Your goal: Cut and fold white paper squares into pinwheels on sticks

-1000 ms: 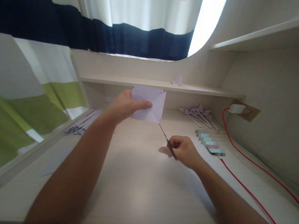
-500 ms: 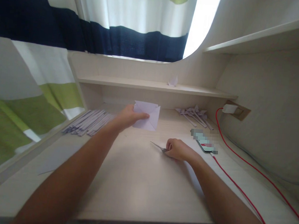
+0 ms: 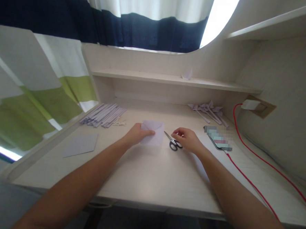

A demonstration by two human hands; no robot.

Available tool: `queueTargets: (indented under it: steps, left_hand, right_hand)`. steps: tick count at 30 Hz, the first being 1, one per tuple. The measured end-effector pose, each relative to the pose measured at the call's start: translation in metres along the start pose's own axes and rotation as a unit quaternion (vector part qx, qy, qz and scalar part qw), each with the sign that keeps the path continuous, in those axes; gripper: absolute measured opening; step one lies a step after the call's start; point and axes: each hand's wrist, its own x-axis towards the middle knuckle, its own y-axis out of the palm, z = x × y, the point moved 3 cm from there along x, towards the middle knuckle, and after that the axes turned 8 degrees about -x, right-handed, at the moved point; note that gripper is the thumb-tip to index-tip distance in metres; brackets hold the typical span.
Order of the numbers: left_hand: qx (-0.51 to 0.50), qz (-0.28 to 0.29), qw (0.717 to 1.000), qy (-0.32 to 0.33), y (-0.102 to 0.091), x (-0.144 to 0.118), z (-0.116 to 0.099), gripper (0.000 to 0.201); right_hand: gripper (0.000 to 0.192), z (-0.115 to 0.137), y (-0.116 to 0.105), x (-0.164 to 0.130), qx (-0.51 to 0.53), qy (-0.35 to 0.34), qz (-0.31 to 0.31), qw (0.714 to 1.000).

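Observation:
Pinched between the thumb and fingers of my left hand [image 3: 137,134] is a square sheet of white paper [image 3: 156,139]. Crease lines run across it, and it is held just above the desk. To its right a pair of scissors [image 3: 174,145] with dark handles lies on the desk, blades pointing up and left. My right hand [image 3: 190,139] rests right beside the scissors, its fingers loosely curved with a gap between thumb and forefinger. Nothing shows in that hand; its fingertips are close to the scissor handles.
Rolled paper sticks [image 3: 103,115] lie at the left, small pale bits [image 3: 120,121] beside them. Nearer is more paper [image 3: 81,145]. Paper pinwheels [image 3: 207,109] sit back right, before a phone [image 3: 217,137] on a red cable [image 3: 252,184]. A folded paper [image 3: 187,74] stands on the shelf [image 3: 145,76].
My right hand has let go of the scissors, which now lie on the desk. My left hand has brought the paper lower and nearer to them. The view has tilted down.

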Motion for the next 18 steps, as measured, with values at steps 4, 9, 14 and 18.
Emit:
queueTargets:
  steps: [4,9,14,18]
  left_hand:
    - [0.008,0.002,1.0,0.017,0.011,-0.005,0.002,0.025]
    - [0.017,0.003,0.999,0.049,0.015,-0.013,0.001,0.027]
    - [0.017,-0.005,0.997,0.072,0.013,-0.016,-0.003,0.031]
    - [0.011,0.003,0.996,0.09,0.014,-0.016,-0.003,0.03]
  right_hand:
    - [0.042,0.02,0.012,-0.008,0.118,-0.002,0.0,0.993]
    - [0.045,0.031,0.024,-0.017,0.209,0.018,0.105,0.972]
    - [0.039,0.03,0.027,-0.018,0.27,0.047,0.144,0.951]
    - [0.035,0.027,0.029,-0.016,0.295,0.051,0.15,0.942]
